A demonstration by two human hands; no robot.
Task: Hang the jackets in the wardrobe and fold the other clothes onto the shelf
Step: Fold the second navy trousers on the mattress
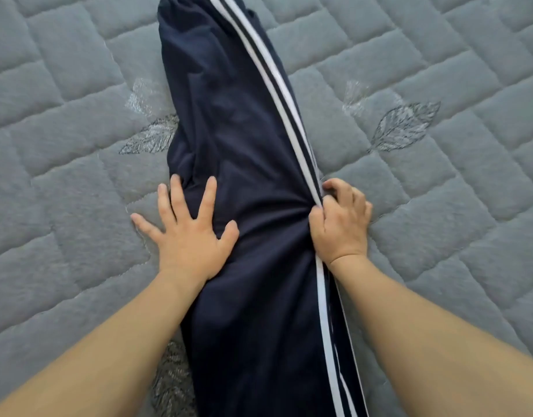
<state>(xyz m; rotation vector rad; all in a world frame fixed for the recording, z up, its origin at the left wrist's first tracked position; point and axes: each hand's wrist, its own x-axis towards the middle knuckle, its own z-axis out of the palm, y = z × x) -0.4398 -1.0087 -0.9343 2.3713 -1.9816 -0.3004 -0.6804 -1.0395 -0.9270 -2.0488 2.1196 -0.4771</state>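
Note:
Dark navy track trousers (244,130) with white side stripes lie stretched lengthwise down the middle of a grey quilted bed cover (78,206). My left hand (190,233) lies flat with spread fingers, partly on the trousers' left edge and partly on the cover. My right hand (340,221) grips the striped right edge of the trousers, its fingers curled round the bunched fabric. Creases in the cloth run toward that grip. No jacket, wardrobe or shelf is in view.
The quilted cover fills the whole view, stitched in rectangles with embroidered leaf patterns (406,124) on both sides of the trousers. No bed edge shows.

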